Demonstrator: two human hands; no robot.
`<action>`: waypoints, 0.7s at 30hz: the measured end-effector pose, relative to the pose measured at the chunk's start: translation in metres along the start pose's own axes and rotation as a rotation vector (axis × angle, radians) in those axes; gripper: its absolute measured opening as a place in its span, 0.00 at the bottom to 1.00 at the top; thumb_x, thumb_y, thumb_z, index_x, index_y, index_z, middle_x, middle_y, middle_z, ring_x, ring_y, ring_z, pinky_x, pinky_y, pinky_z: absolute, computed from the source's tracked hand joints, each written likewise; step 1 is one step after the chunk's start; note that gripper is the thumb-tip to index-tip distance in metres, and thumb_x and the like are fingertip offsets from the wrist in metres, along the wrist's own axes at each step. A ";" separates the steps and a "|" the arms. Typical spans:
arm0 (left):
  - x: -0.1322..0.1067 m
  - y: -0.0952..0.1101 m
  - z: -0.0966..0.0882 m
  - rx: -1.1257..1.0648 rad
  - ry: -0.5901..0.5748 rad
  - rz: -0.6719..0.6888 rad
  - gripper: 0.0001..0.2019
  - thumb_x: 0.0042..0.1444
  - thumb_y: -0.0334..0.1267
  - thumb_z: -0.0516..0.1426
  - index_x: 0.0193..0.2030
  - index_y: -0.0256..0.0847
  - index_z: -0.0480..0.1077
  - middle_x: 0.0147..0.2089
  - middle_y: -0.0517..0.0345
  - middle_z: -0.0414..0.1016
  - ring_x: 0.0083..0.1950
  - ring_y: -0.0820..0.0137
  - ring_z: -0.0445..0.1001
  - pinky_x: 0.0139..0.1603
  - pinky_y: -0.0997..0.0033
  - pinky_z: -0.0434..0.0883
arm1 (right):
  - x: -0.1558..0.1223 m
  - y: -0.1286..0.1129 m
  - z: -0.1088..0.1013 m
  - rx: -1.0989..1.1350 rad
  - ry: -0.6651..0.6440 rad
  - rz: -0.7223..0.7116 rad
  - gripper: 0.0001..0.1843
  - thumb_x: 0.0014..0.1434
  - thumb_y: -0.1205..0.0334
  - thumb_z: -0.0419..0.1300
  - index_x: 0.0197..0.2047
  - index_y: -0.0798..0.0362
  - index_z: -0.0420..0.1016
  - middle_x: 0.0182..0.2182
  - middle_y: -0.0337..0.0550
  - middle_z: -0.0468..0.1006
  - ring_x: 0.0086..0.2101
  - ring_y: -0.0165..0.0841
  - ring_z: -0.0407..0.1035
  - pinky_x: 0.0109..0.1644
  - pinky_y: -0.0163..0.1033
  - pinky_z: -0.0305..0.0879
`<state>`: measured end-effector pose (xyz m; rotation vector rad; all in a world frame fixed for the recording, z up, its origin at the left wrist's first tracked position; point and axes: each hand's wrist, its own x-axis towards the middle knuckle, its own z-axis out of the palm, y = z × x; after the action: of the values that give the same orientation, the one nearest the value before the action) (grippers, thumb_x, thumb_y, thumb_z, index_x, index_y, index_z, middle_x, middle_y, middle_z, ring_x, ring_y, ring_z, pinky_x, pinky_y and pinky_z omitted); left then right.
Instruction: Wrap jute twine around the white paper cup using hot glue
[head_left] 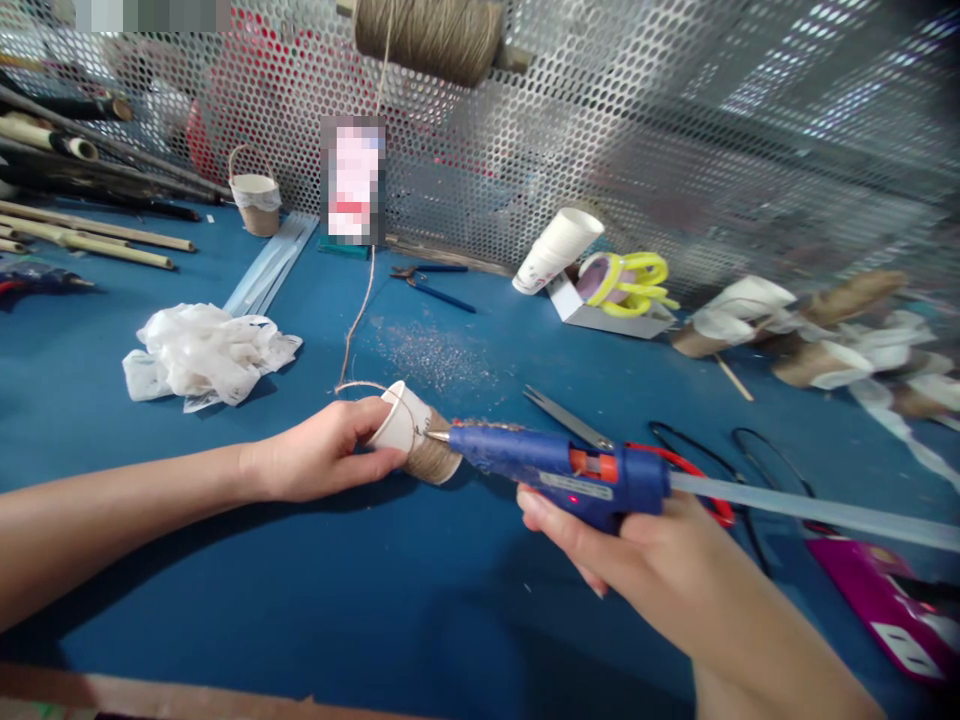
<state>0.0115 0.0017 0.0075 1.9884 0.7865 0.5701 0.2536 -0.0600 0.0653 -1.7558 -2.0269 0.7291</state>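
My left hand (330, 450) grips a white paper cup (400, 420) by its rim end, tilted on its side over the blue table. Brown twine (431, 462) is wound round the lower part of the cup. From the cup a loose strand runs back and up to a big twine spool (427, 35) on the mesh wall. In my right hand (622, 550) is a blue hot glue gun (555, 465), its metal nozzle at the cup's side by the twine's edge. A long clear glue stick (810, 512) sticks out of its back.
Scissors (637, 450) with red handles lie behind the glue gun. Pliers (435, 285), stacked paper cups (559, 250) and a finished small basket (256, 200) stand farther back. White lace (214, 355) lies left, twine-wrapped cups (817, 360) right. A purple power strip (885, 610) sits front right.
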 end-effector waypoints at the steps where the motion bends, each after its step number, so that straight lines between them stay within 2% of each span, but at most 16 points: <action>1: 0.000 0.000 0.000 -0.001 -0.005 0.013 0.08 0.57 0.37 0.50 0.37 0.33 0.66 0.33 0.55 0.70 0.35 0.71 0.68 0.37 0.72 0.69 | 0.000 0.000 -0.001 0.004 -0.010 0.015 0.20 0.55 0.49 0.53 0.17 0.48 0.66 0.15 0.37 0.72 0.18 0.32 0.68 0.24 0.37 0.66; 3: -0.001 -0.001 -0.001 -0.009 -0.017 0.045 0.08 0.58 0.36 0.50 0.39 0.33 0.66 0.36 0.54 0.71 0.37 0.70 0.69 0.40 0.71 0.69 | 0.002 -0.001 -0.001 0.041 -0.021 0.032 0.20 0.55 0.49 0.52 0.16 0.48 0.63 0.13 0.36 0.69 0.16 0.30 0.66 0.21 0.36 0.64; 7: -0.001 -0.001 -0.001 -0.011 -0.025 0.082 0.08 0.58 0.34 0.49 0.41 0.33 0.66 0.40 0.51 0.72 0.41 0.69 0.69 0.46 0.68 0.68 | 0.005 -0.002 -0.001 0.108 0.002 0.054 0.15 0.55 0.51 0.54 0.20 0.48 0.66 0.13 0.36 0.68 0.20 0.32 0.70 0.20 0.35 0.65; 11: 0.000 -0.001 -0.001 0.006 -0.029 0.081 0.08 0.58 0.34 0.49 0.40 0.33 0.66 0.39 0.51 0.71 0.41 0.69 0.69 0.45 0.68 0.68 | 0.010 -0.002 0.000 0.110 0.003 0.045 0.14 0.55 0.52 0.55 0.22 0.48 0.67 0.14 0.35 0.69 0.20 0.32 0.71 0.20 0.34 0.65; 14: 0.000 -0.002 -0.001 0.012 -0.033 0.080 0.09 0.58 0.34 0.49 0.41 0.32 0.65 0.39 0.52 0.71 0.40 0.70 0.69 0.43 0.69 0.68 | 0.013 0.000 -0.001 0.095 0.001 0.039 0.13 0.56 0.53 0.54 0.23 0.48 0.67 0.12 0.34 0.67 0.20 0.32 0.71 0.19 0.34 0.64; 18: -0.001 -0.003 -0.001 0.025 -0.024 0.077 0.08 0.58 0.35 0.49 0.41 0.33 0.65 0.37 0.53 0.71 0.38 0.70 0.68 0.42 0.70 0.67 | 0.019 0.000 -0.001 0.123 -0.066 0.031 0.10 0.56 0.54 0.54 0.26 0.48 0.68 0.10 0.32 0.64 0.17 0.31 0.68 0.19 0.34 0.63; 21: -0.001 -0.002 0.000 0.027 -0.022 0.068 0.09 0.58 0.35 0.49 0.40 0.33 0.65 0.37 0.53 0.70 0.38 0.70 0.67 0.42 0.70 0.67 | 0.022 0.001 0.002 0.196 -0.043 0.061 0.10 0.55 0.53 0.55 0.28 0.48 0.70 0.08 0.30 0.61 0.18 0.32 0.68 0.20 0.35 0.62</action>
<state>0.0102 0.0024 0.0058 2.0490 0.7193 0.5790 0.2500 -0.0384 0.0618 -1.7086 -1.8646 0.9574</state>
